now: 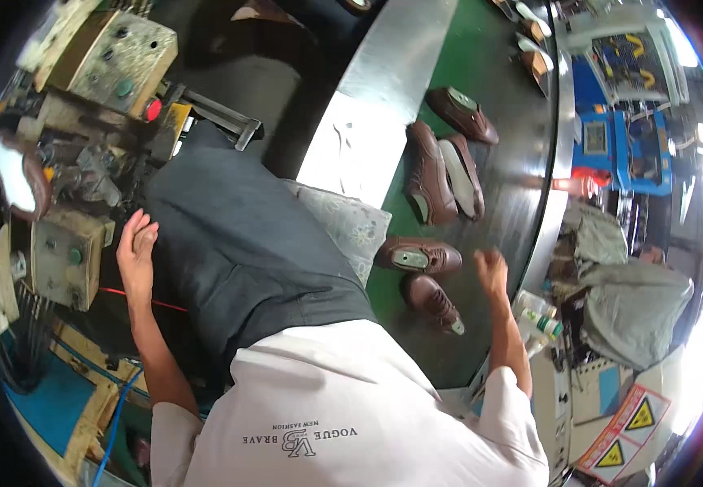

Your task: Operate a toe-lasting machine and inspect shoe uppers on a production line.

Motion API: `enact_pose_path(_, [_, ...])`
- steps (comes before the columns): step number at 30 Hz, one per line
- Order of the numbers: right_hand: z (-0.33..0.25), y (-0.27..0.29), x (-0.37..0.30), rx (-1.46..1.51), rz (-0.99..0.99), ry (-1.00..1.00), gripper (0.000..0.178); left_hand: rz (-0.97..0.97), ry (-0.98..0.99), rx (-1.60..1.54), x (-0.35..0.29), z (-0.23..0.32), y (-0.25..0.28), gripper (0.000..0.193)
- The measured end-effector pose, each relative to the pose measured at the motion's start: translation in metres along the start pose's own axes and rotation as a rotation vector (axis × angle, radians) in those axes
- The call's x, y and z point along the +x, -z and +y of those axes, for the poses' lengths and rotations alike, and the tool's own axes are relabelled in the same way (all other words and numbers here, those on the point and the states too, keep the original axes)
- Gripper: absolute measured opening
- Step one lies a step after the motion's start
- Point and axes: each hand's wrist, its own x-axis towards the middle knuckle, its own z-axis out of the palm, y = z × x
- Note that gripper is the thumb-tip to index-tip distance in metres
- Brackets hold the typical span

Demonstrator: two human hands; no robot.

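My left hand (pixel 138 247) is raised beside my dark trousers, close to a machine at the left. Its fingers are slightly bent, the thumb stands apart, and it holds nothing. Clamped in that machine is a brown shoe (pixel 19 178) with its pale sole showing. My right hand (pixel 491 270) hovers over the green and dark conveyor belt, fingers curled in with nothing visible in them. Nearest to it are a brown lace-up shoe (pixel 442 258) and another brown shoe (pixel 431 302). Farther along lie several more brown shoes (pixel 431 174), one tipped on its side.
Control boxes (pixel 124 65) with buttons, one of them red, flank the machine. A metal ledge (pixel 388 73) borders the belt. Right of it are a bottle with a green cap (pixel 542 321), a grey cloth cover (pixel 640 308) and a blue machine (pixel 623 146). A blue hose runs lower left.
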Motion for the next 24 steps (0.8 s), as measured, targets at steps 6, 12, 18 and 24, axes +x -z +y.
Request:
enact_pose_path(6, [0.143,-0.095,-0.151,-0.297,-0.252,0.046,0.134,-0.263,-0.142,0.36,0.022,0.032,-0.066,0.051])
enact_pose_path(12, [0.1,-0.124,-0.129,0.033,-0.119,0.168,0.108,-0.311,-0.126,0.371,0.023,0.037,-0.087,0.048])
enact_pose_path(18, [0.023,-0.221,-0.197,0.457,0.118,0.015,0.078,-0.295,-0.132,0.265,0.008,0.034,-0.099,0.045])
enact_pose_path(24, [-0.109,-0.165,-0.114,0.515,0.123,0.094,0.086,-0.311,-0.034,0.212,-0.027,0.013,-0.081,0.039])
